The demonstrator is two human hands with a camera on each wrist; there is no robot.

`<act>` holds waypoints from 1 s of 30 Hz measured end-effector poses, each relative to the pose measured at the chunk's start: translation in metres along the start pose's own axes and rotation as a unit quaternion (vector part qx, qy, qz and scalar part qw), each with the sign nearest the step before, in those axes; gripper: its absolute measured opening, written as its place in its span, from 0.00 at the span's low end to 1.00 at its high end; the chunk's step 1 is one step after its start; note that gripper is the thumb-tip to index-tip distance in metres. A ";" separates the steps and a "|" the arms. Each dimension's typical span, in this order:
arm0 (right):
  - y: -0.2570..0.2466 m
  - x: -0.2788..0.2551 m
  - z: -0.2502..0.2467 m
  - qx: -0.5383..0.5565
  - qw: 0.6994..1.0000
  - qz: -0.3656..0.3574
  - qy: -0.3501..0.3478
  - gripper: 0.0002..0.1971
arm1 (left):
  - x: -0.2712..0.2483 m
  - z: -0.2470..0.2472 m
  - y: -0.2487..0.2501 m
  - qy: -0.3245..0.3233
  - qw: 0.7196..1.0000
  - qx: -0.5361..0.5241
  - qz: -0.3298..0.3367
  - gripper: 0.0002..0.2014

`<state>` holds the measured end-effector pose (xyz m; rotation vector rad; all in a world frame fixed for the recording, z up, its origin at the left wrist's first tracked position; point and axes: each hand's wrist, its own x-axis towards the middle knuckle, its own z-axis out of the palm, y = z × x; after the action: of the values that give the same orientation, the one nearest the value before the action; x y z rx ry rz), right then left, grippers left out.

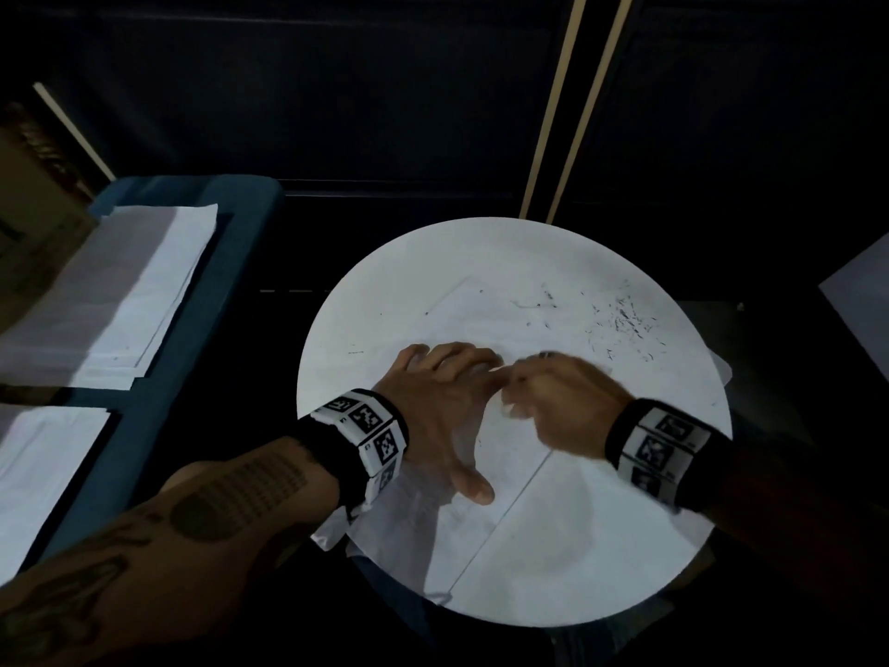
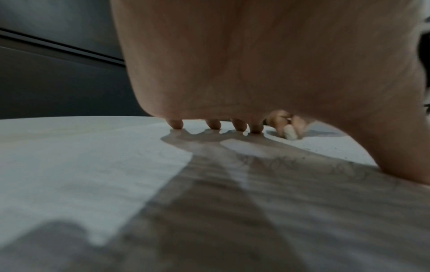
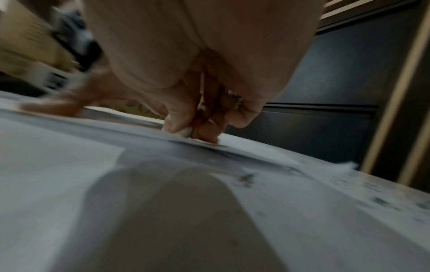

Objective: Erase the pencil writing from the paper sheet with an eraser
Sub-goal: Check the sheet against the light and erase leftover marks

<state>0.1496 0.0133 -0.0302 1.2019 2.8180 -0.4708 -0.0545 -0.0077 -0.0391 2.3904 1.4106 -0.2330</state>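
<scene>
White and worn to a small rounded stub, the eraser [image 3: 184, 131] sits pinched in the narrow grip of the right hand [image 1: 558, 406], its end pressed to the paper sheet [image 1: 481, 324] on the round desk [image 1: 601, 546]. The left hand [image 1: 440, 402] lies spread with straight fingers [image 2: 177, 123] pressing the sheet flat just beside it. Faint pencil writing [image 2: 274, 163] shows under the left palm, and dark eraser crumbs [image 1: 620, 320] litter the far right of the desk.

Matt paper sheet [image 1: 519, 479]; smooth white table [image 1: 553, 252].
</scene>
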 end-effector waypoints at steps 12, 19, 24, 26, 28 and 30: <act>-0.013 -0.014 0.013 -0.020 0.994 -0.105 -0.004 0.11 | -0.002 0.002 -0.002 -0.005 1.000 0.018 0.000 0.68; -0.010 -0.018 0.009 -0.032 0.992 -0.116 0.035 0.11 | -0.002 0.001 -0.003 -0.007 1.000 0.008 0.001 0.68; 0.025 -0.012 0.006 -0.012 0.999 -0.022 0.023 0.08 | -0.002 -0.002 -0.002 -0.006 1.000 0.014 0.004 0.68; 0.032 -0.010 0.006 -0.001 0.999 -0.009 0.043 0.06 | -0.002 -0.002 0.000 -0.002 0.999 0.033 0.003 0.67; 0.031 -0.012 0.009 0.012 0.999 -0.005 0.044 0.05 | -0.001 -0.003 0.004 -0.013 0.999 0.053 0.006 0.64; 0.027 -0.016 0.010 0.012 0.999 -0.003 0.050 0.04 | 0.001 -0.006 0.006 -0.027 0.997 0.068 0.012 0.60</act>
<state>0.1792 0.0170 -0.0445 1.2567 2.9073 -0.4587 -0.0492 -0.0066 -0.0323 2.4888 1.3811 -0.3952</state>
